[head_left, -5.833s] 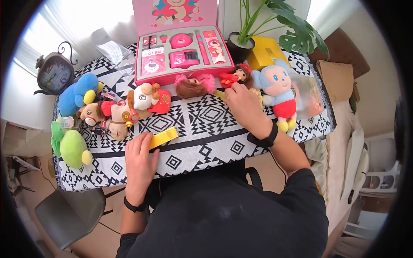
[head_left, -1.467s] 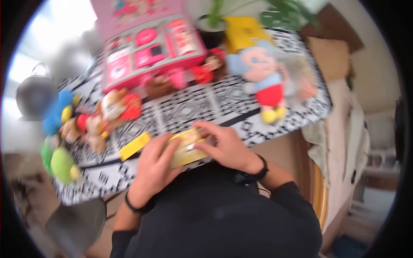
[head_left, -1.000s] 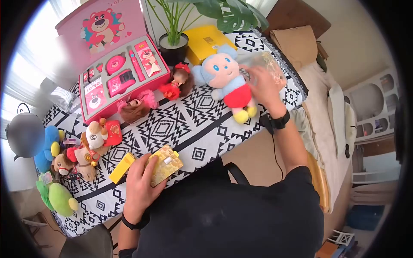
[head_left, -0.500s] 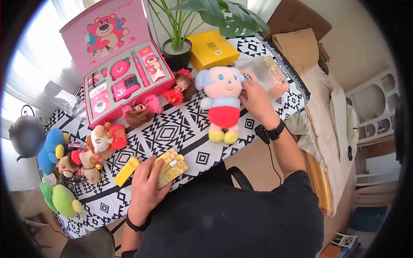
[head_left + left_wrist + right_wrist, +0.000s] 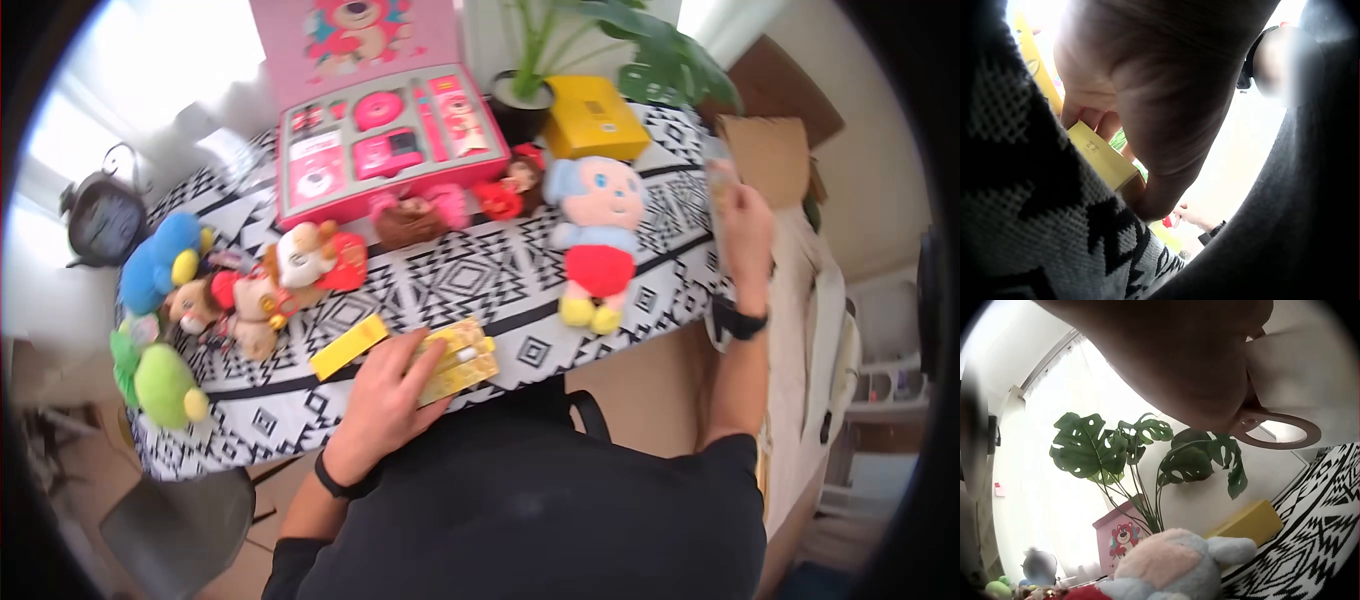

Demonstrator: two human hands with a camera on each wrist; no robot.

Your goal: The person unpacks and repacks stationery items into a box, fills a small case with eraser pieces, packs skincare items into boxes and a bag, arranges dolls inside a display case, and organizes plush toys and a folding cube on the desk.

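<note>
My left hand [image 5: 385, 400] holds a gold-patterned yellow box [image 5: 462, 376] at the table's near edge; in the left wrist view, the thumb and fingers lie around the box [image 5: 1105, 157]. Just left of that hand lies a plain yellow box [image 5: 348, 346]. At the table's right edge, my right hand [image 5: 750, 235] grips a see-through bag [image 5: 718, 180]. The right wrist view shows the bag's oval pinkish handle [image 5: 1285, 445] against the hand [image 5: 1179, 356]; the fingertips are mostly hidden. The blue and pink plush toy [image 5: 600, 225] lies on the cloth, left of my right hand.
A pink gift box [image 5: 400, 180] stands open at the back, two dolls in front of it. Beside it are a potted plant [image 5: 521, 110] and a yellow carton [image 5: 596, 118]. Several plush toys [image 5: 165, 385] and a clock [image 5: 106, 220] occupy the left side.
The plush toy was shifted left and let go by my right hand. That hand then took hold of the clear bag and moved it right, up off the cloth. My left hand stays on the patterned box.
</note>
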